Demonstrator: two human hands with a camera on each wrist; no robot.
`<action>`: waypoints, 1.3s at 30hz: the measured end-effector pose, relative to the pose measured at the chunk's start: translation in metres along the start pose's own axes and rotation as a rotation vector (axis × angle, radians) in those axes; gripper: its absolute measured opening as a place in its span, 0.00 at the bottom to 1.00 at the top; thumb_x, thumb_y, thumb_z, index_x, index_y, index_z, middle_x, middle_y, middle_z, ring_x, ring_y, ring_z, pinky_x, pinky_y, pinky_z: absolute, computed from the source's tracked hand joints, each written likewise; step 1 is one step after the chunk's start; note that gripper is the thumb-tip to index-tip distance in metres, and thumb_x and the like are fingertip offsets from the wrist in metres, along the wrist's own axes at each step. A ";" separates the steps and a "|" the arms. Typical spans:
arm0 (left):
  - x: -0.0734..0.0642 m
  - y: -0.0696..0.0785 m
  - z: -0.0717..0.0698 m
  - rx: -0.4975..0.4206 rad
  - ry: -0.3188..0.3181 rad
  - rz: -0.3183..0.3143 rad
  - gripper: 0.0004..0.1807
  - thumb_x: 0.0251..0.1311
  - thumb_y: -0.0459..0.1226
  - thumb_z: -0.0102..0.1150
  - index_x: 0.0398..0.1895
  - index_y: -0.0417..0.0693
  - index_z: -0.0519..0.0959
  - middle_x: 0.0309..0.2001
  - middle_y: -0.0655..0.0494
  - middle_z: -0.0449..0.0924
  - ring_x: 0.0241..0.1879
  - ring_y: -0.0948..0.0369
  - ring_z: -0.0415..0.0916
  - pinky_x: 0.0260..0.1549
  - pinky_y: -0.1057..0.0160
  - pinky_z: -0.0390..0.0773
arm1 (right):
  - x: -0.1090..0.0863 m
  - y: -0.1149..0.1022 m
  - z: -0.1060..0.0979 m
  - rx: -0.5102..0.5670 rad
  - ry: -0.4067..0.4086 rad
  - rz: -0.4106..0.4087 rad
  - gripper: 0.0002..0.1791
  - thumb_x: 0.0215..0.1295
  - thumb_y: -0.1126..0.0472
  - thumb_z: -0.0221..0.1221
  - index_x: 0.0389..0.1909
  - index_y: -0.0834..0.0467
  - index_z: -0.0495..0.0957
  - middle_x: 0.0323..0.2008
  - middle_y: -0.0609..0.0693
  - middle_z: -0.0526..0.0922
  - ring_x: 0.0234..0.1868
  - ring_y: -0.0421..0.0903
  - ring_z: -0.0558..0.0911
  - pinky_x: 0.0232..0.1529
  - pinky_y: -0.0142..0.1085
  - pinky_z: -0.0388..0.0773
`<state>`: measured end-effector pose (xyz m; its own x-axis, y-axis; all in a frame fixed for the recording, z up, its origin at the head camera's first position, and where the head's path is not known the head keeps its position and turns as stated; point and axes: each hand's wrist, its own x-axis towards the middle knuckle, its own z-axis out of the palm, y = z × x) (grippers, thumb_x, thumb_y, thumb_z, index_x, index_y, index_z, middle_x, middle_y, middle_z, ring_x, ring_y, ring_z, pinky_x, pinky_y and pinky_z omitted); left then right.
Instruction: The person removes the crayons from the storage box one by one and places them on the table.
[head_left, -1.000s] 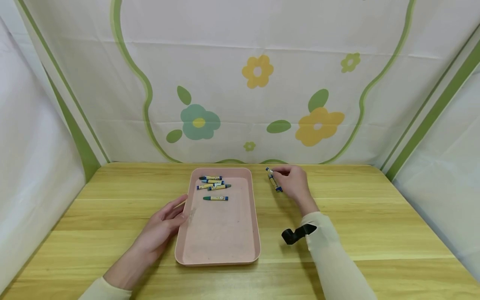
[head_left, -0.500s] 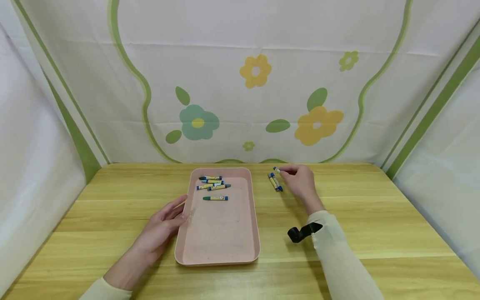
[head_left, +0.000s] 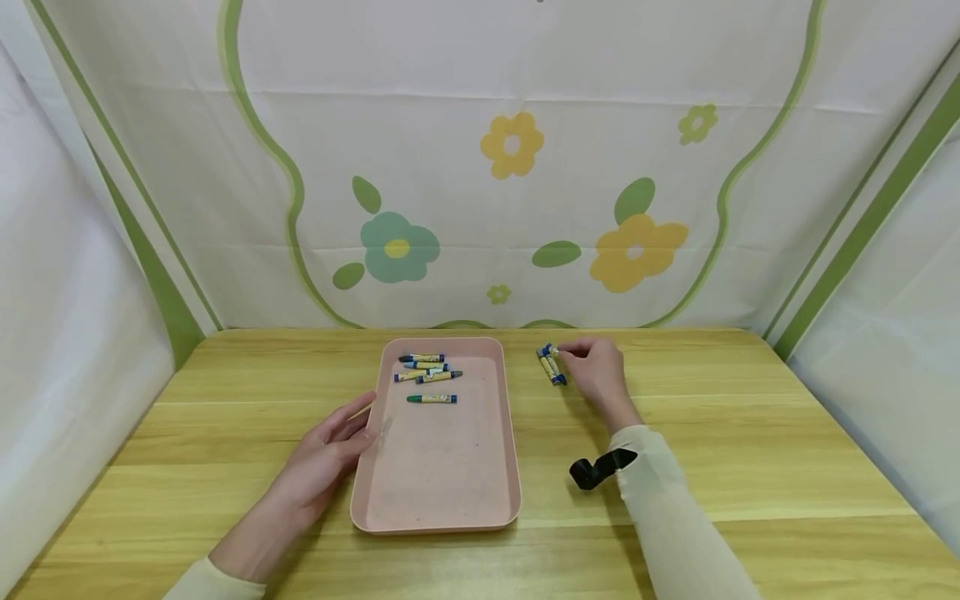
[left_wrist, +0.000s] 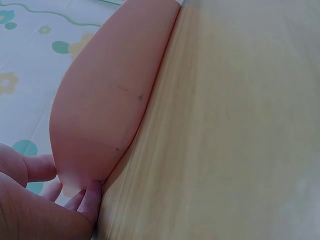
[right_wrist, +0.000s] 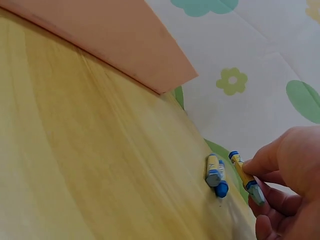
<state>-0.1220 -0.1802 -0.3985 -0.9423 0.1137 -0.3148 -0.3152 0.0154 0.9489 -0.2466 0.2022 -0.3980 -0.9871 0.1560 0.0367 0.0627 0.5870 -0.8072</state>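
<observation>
My right hand (head_left: pixel 596 368) pinches a yellow-sleeved crayon (right_wrist: pixel 242 172) between thumb and fingers; its pale blue-green tip points toward the palm side. In the right wrist view, two more crayons (right_wrist: pixel 213 167) lie side by side on the table just left of the held one. From the head view, the held crayon overlaps the far end of that pair. My left hand (head_left: pixel 318 462) grips the left edge of a pink tray (head_left: pixel 438 467), one digit at the rim and fingertips at the lower edge in the left wrist view. Several similar crayons (head_left: pixel 432 399) lie in the tray's far half.
The wooden table (head_left: pixel 712 475) carries the tray in its middle and the crayon pair to the right of the tray. A white curtain (head_left: pixel 465 167) with printed flowers hangs behind the table and along both sides. A black mount (head_left: pixel 592 472) sticks out from the right sleeve.
The right hand first shifted right with its crayon, away from the pair, then slightly back left and nearer, over the pair's far end. Left hand and tray have stayed put.
</observation>
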 end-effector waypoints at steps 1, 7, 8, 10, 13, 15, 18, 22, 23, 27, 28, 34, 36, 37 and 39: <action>0.000 0.000 0.000 0.000 0.001 -0.001 0.35 0.78 0.35 0.55 0.85 0.56 0.58 0.85 0.45 0.54 0.83 0.49 0.55 0.54 0.77 0.76 | 0.000 0.000 0.001 -0.005 0.002 0.000 0.13 0.73 0.58 0.64 0.51 0.59 0.90 0.50 0.60 0.91 0.52 0.55 0.87 0.55 0.47 0.82; 0.001 -0.001 -0.001 0.001 0.002 -0.005 0.35 0.79 0.35 0.55 0.85 0.57 0.58 0.86 0.45 0.53 0.84 0.49 0.55 0.54 0.76 0.75 | 0.000 0.003 0.007 -0.018 0.022 0.026 0.13 0.73 0.58 0.64 0.51 0.59 0.91 0.50 0.59 0.91 0.55 0.57 0.86 0.59 0.50 0.81; 0.000 -0.001 -0.001 0.000 0.003 -0.006 0.35 0.79 0.36 0.55 0.85 0.56 0.58 0.86 0.45 0.53 0.84 0.48 0.55 0.54 0.76 0.76 | 0.000 0.003 0.007 -0.015 0.025 0.035 0.13 0.73 0.58 0.64 0.51 0.58 0.91 0.51 0.59 0.91 0.55 0.56 0.86 0.59 0.50 0.81; 0.000 -0.001 -0.001 0.000 0.005 -0.008 0.35 0.79 0.36 0.55 0.85 0.57 0.58 0.86 0.45 0.53 0.83 0.48 0.55 0.55 0.76 0.76 | 0.000 0.003 0.008 -0.014 0.030 0.044 0.13 0.73 0.58 0.64 0.51 0.58 0.91 0.51 0.59 0.91 0.55 0.56 0.86 0.59 0.50 0.81; 0.000 -0.001 -0.001 -0.001 0.011 -0.012 0.35 0.78 0.35 0.55 0.85 0.57 0.59 0.85 0.46 0.54 0.83 0.49 0.56 0.54 0.76 0.76 | 0.000 0.003 0.010 -0.019 0.036 0.048 0.13 0.74 0.58 0.64 0.50 0.58 0.91 0.51 0.59 0.91 0.55 0.57 0.86 0.57 0.50 0.81; -0.001 0.000 -0.002 -0.002 0.013 -0.013 0.35 0.78 0.35 0.55 0.85 0.58 0.59 0.85 0.47 0.55 0.83 0.50 0.56 0.54 0.77 0.76 | 0.000 0.004 0.012 -0.029 0.039 0.043 0.12 0.74 0.58 0.64 0.50 0.58 0.91 0.50 0.59 0.91 0.54 0.57 0.86 0.57 0.50 0.82; -0.001 0.000 -0.002 -0.003 0.012 -0.009 0.35 0.78 0.36 0.56 0.85 0.58 0.60 0.85 0.47 0.55 0.83 0.50 0.56 0.55 0.76 0.76 | 0.000 0.004 0.013 -0.043 0.043 0.036 0.12 0.74 0.58 0.64 0.50 0.58 0.91 0.50 0.59 0.91 0.53 0.56 0.87 0.56 0.50 0.82; -0.002 0.000 -0.002 0.002 0.012 -0.009 0.35 0.78 0.36 0.56 0.85 0.58 0.59 0.85 0.46 0.54 0.83 0.49 0.56 0.56 0.75 0.75 | 0.000 0.004 0.014 -0.055 0.043 0.029 0.13 0.74 0.58 0.64 0.50 0.58 0.91 0.49 0.59 0.91 0.52 0.56 0.87 0.56 0.50 0.82; -0.002 0.000 -0.002 0.004 0.015 -0.012 0.35 0.78 0.36 0.56 0.85 0.58 0.60 0.85 0.47 0.55 0.83 0.49 0.56 0.56 0.76 0.75 | 0.000 0.004 0.014 -0.056 0.041 0.027 0.13 0.74 0.58 0.63 0.51 0.59 0.91 0.49 0.59 0.91 0.52 0.57 0.87 0.56 0.51 0.82; -0.002 0.001 -0.003 0.001 0.024 -0.021 0.35 0.78 0.36 0.55 0.84 0.59 0.60 0.85 0.49 0.55 0.83 0.50 0.56 0.54 0.77 0.75 | -0.001 0.005 0.014 -0.059 0.030 0.025 0.13 0.75 0.57 0.64 0.52 0.59 0.90 0.50 0.59 0.91 0.53 0.57 0.87 0.56 0.52 0.82; -0.002 0.001 -0.003 0.001 0.024 -0.021 0.35 0.78 0.35 0.55 0.84 0.59 0.60 0.85 0.49 0.55 0.83 0.50 0.56 0.54 0.77 0.75 | -0.001 0.005 0.014 -0.057 0.027 0.025 0.13 0.75 0.57 0.64 0.52 0.59 0.90 0.50 0.59 0.91 0.53 0.57 0.87 0.57 0.52 0.82; -0.003 0.001 -0.001 -0.005 0.013 -0.009 0.35 0.78 0.35 0.55 0.85 0.57 0.59 0.85 0.46 0.55 0.83 0.49 0.55 0.56 0.75 0.75 | -0.002 0.005 0.012 -0.036 0.023 0.041 0.14 0.74 0.56 0.64 0.53 0.58 0.90 0.52 0.59 0.91 0.56 0.57 0.86 0.59 0.51 0.81; -0.002 0.002 0.000 -0.006 0.010 -0.008 0.35 0.78 0.36 0.55 0.85 0.57 0.59 0.85 0.46 0.54 0.84 0.48 0.55 0.58 0.73 0.75 | -0.002 0.005 0.011 -0.034 0.023 0.043 0.14 0.74 0.56 0.65 0.53 0.58 0.90 0.52 0.59 0.91 0.56 0.57 0.86 0.59 0.51 0.81; -0.002 0.002 0.000 -0.007 0.010 -0.008 0.35 0.78 0.35 0.55 0.85 0.57 0.59 0.85 0.46 0.54 0.84 0.48 0.55 0.58 0.72 0.76 | -0.002 0.005 0.010 -0.034 0.022 0.043 0.14 0.74 0.56 0.65 0.53 0.58 0.90 0.52 0.59 0.91 0.56 0.57 0.86 0.59 0.51 0.81; -0.001 0.002 0.001 -0.009 0.013 -0.007 0.35 0.78 0.35 0.55 0.85 0.56 0.59 0.85 0.46 0.55 0.83 0.48 0.56 0.59 0.71 0.76 | -0.003 0.005 0.009 -0.035 0.020 0.043 0.15 0.73 0.56 0.65 0.53 0.58 0.90 0.53 0.60 0.90 0.56 0.58 0.86 0.60 0.51 0.81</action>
<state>-0.1212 -0.1794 -0.3962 -0.9413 0.1011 -0.3222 -0.3231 0.0077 0.9463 -0.2450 0.1981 -0.4074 -0.9803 0.1972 0.0139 0.1109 0.6066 -0.7872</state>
